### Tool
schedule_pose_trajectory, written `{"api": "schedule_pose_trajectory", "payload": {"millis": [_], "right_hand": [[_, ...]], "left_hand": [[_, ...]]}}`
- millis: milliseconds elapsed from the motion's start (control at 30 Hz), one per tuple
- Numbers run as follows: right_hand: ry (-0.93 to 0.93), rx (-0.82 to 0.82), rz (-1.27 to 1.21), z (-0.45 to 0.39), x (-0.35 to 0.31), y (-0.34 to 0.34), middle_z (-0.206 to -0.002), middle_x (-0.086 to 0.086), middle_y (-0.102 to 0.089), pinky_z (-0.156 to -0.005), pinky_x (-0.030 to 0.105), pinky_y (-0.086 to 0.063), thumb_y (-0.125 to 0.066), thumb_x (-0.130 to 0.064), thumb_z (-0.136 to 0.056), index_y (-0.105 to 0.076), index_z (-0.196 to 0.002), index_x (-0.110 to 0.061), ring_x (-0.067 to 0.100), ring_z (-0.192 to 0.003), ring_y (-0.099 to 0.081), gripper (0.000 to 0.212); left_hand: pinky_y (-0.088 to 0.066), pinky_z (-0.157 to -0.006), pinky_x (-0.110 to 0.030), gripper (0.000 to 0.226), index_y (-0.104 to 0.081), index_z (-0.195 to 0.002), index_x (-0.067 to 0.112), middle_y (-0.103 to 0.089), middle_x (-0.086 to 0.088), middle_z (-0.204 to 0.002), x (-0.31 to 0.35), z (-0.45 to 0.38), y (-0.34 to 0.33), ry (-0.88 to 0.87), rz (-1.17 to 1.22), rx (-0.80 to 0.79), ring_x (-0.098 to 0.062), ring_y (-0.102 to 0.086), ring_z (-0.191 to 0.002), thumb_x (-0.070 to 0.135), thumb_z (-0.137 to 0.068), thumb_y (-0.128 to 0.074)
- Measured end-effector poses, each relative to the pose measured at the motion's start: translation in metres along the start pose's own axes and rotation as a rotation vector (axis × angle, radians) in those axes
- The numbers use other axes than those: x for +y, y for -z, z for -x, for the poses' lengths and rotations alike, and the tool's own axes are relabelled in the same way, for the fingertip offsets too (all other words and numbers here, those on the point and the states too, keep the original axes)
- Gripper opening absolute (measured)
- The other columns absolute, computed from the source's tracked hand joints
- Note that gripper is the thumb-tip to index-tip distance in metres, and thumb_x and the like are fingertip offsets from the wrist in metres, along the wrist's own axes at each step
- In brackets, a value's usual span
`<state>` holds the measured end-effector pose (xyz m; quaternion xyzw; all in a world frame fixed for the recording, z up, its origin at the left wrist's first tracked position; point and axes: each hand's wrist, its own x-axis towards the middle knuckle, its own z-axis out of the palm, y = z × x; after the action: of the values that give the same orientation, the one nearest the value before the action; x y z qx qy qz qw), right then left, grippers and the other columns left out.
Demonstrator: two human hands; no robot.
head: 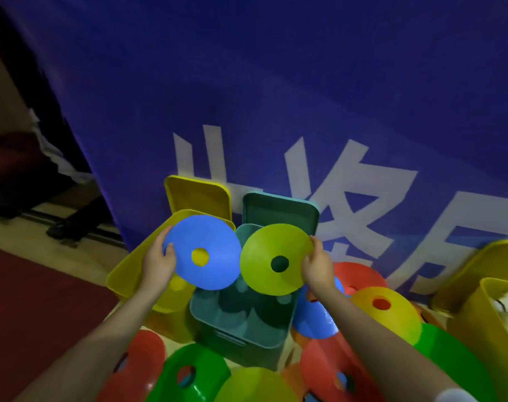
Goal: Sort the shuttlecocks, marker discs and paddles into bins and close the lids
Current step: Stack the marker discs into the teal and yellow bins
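My left hand (158, 260) grips the left rim of a blue marker disc (215, 242), held over the yellow bin (125, 271). A lime-green marker disc (264, 250) is pinched at its right rim by my right hand (318, 266), above the open teal bin (218, 323). Both discs are tilted toward me, and their edges almost touch. Inside the teal bin I see dim rounded shapes that I cannot identify. Each bin's lid stands open behind it: the yellow lid (197, 195) and the teal lid (281, 213).
Several loose discs lie on the floor around the bins: red (360, 275), yellow (391, 317), blue (313, 317), green (189, 372). Another yellow bin (478, 320) with white things inside stands at the right. A blue banner (276, 97) hangs behind; red carpet (38, 314) lies at the left.
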<state>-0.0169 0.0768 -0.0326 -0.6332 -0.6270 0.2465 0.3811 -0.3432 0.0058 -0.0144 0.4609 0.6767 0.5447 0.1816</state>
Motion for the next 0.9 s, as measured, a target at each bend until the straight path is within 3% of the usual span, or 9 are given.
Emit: {"api": "schedule_pose_trajectory", "payload": {"millis": [167, 267, 367, 533, 667, 800, 900], "right_hand": [[-0.022, -0.122, 0.181, -0.008, -0.016, -0.038, -0.118, 0.022, -0.060, -0.084, 0.041, -0.044, -0.042, -0.003, -0.090, -0.036, -0.141, -0.013, 0.041, -0.104, -0.058, 0.052], [-0.023, -0.277, 0.268, -0.012, -0.008, -0.070, -0.121, 0.020, -0.059, -0.087, 0.040, -0.044, -0.047, -0.011, -0.090, -0.034, -0.141, -0.013, 0.038, -0.107, -0.058, 0.052], [-0.166, -0.368, 0.224, -0.013, 0.002, -0.102, -0.119, 0.020, -0.061, -0.088, 0.038, -0.044, -0.048, -0.016, -0.093, -0.039, -0.134, -0.011, 0.037, -0.108, -0.058, 0.043], [-0.352, -0.446, 0.229, -0.015, 0.031, -0.134, -0.129, 0.020, -0.057, -0.097, 0.032, -0.038, -0.048, -0.004, -0.093, -0.045, -0.130, -0.002, 0.034, -0.118, -0.054, 0.038], [-0.467, -0.454, 0.258, -0.021, 0.039, -0.140, -0.134, 0.023, -0.049, -0.104, 0.036, -0.039, -0.051, -0.010, -0.087, -0.036, -0.140, -0.005, 0.037, -0.123, -0.048, 0.055], [-0.291, -0.356, 0.162, -0.029, 0.016, -0.110, -0.141, 0.024, -0.040, -0.107, 0.038, -0.035, -0.052, -0.016, -0.094, -0.028, -0.148, -0.006, 0.038, -0.128, -0.043, 0.060], [0.063, -0.202, 0.110, -0.023, 0.009, -0.064, -0.133, 0.014, -0.049, -0.104, 0.032, -0.034, -0.057, -0.011, -0.091, -0.039, -0.143, -0.009, 0.027, -0.125, -0.046, 0.055]], "left_hand": [[-0.039, -0.106, -0.043, 0.046, -0.047, -0.138, 0.012, -0.050, -0.007, -0.139, -0.031, -0.032, 0.026, 0.037, 0.003, 0.059, -0.023, -0.046, -0.128, 0.000, -0.094, -0.042], [-0.039, -0.103, -0.035, 0.044, -0.047, -0.136, 0.009, -0.052, -0.007, -0.136, -0.037, -0.043, 0.015, 0.048, 0.053, 0.055, -0.023, -0.047, -0.126, -0.002, -0.094, -0.042], [-0.038, -0.097, -0.028, 0.043, -0.046, -0.138, 0.010, -0.052, -0.002, -0.133, -0.040, -0.046, -0.009, 0.102, 0.113, 0.006, -0.016, -0.048, -0.121, 0.001, -0.096, -0.041], [-0.038, -0.091, -0.018, 0.042, -0.044, -0.139, 0.010, -0.050, 0.000, -0.134, -0.052, -0.042, -0.038, 0.200, 0.197, -0.031, -0.008, -0.046, -0.120, 0.001, -0.097, -0.041], [-0.038, -0.090, -0.015, 0.043, -0.045, -0.139, 0.011, -0.049, 0.001, -0.137, -0.053, -0.042, -0.047, 0.242, 0.219, -0.022, -0.007, -0.045, -0.121, 0.002, -0.097, -0.041], [-0.041, -0.094, -0.021, 0.042, -0.044, -0.139, 0.015, -0.050, 0.001, -0.137, -0.039, -0.038, -0.053, 0.208, 0.283, -0.057, -0.010, -0.047, -0.124, 0.004, -0.098, -0.042], [-0.041, -0.099, -0.029, 0.043, -0.044, -0.139, 0.018, -0.050, 0.001, -0.138, -0.027, -0.034, -0.065, 0.155, 0.263, -0.128, -0.013, -0.046, -0.126, 0.004, -0.098, -0.043]]}}
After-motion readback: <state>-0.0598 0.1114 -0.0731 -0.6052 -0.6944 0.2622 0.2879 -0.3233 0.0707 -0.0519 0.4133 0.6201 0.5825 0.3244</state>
